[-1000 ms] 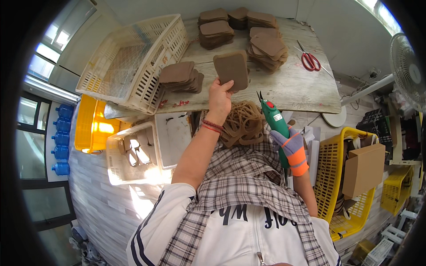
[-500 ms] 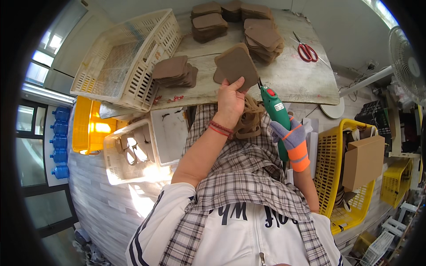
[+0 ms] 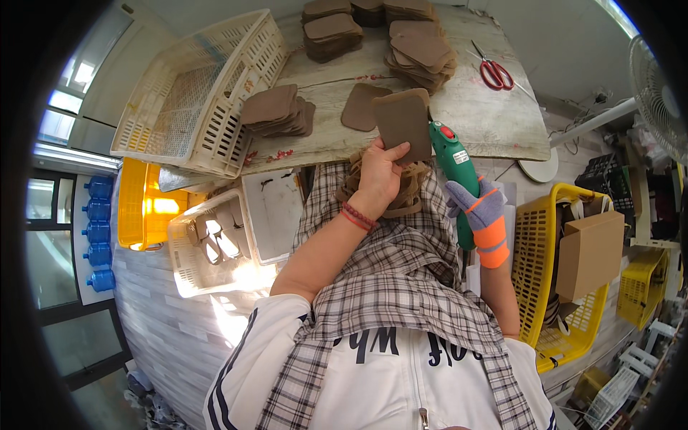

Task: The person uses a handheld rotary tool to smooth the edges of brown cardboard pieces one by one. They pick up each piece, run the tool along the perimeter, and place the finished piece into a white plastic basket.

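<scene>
Bare and wearing red bracelets, my left hand [image 3: 381, 170] pinches a brown rounded sheet piece [image 3: 403, 127] between thumb and fingers, holding it up over the table's near edge. My right hand [image 3: 479, 218], in a grey and orange glove, is closed around a green handheld electric cutter [image 3: 454, 159] with a red button. The cutter's tip meets the right edge of the held piece; the blade is mostly hidden. Behind it, a single brown piece [image 3: 362, 107] lies flat on the table. Brown trimmed strips [image 3: 403, 204] sit on my lap below my left hand.
Stacks of brown pieces [image 3: 333, 36] stand at the table's back, with a smaller stack [image 3: 276, 111] at left. Red-handled scissors [image 3: 496, 74] lie at right. A white crate [image 3: 251, 72] rests on the table's left; a yellow basket [image 3: 527, 287] with a cardboard box stands right.
My left hand has moved the held piece to the right and turned it more upright, uncovering the single piece on the table. The cutter and my right hand have shifted slightly right.
</scene>
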{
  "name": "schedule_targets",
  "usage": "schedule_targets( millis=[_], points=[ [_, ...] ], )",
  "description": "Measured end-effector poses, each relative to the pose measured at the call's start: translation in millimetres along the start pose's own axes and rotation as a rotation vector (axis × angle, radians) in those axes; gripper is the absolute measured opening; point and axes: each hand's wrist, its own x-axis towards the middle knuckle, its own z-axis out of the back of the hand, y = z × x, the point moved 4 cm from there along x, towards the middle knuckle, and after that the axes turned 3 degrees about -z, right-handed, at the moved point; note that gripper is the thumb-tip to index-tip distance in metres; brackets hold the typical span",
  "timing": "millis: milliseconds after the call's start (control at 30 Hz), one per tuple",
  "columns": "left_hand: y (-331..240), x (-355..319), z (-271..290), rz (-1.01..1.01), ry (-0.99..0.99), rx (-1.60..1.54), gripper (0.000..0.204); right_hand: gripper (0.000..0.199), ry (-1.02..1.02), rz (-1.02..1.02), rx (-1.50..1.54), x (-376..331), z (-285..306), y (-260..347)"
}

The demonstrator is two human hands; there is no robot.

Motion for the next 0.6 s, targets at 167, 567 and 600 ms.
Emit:
schedule_targets(
  millis=[167, 567, 600],
  points=[
    [3, -7, 4, 0.045, 0.045, 0.086, 0.027, 0.034, -0.007, 0.002, 0.023, -2, 4, 8],
    [-60, 2, 24, 0.116, 0.283, 0.677, 0.038, 0.042, 0.115, -0.067, -0.206, -26, 28, 10],
    [-62, 3, 26, 0.123, 0.286, 0.706, 0.038, 0.043, 0.117, -0.060, -0.211, -27, 27, 9]
  ],
)
